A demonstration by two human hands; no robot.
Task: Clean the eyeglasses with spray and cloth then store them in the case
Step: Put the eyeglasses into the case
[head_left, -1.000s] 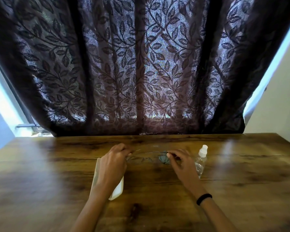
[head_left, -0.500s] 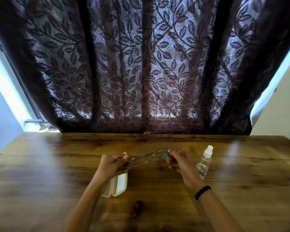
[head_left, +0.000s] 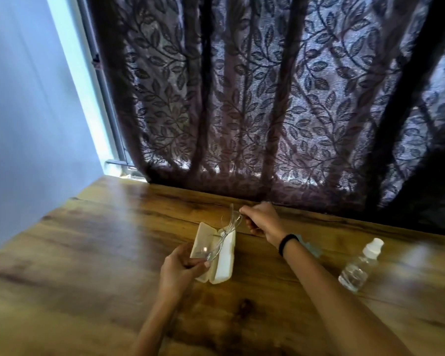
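Clear-framed eyeglasses (head_left: 222, 236) hang lengthwise just over an open cream case (head_left: 224, 260) that lies on the wooden table (head_left: 88, 253). My left hand (head_left: 181, 268) pinches their near end beside the case's near left corner. My right hand (head_left: 261, 219) pinches their far end above the case's far end. A light blue cloth (head_left: 311, 247) peeks out from behind my right wrist. The clear spray bottle (head_left: 361, 265) with a white cap stands on the table to the right, apart from both hands.
A dark lace curtain (head_left: 267, 111) hangs along the table's far edge. A pale wall (head_left: 23, 124) stands at the left, with a bright window strip beside it. Bare wood stretches left of the case and at the front.
The view has swung left and down. Both hands have turned the glasses from crosswise to lengthwise and brought them over the open case. The cloth now lies on the table.
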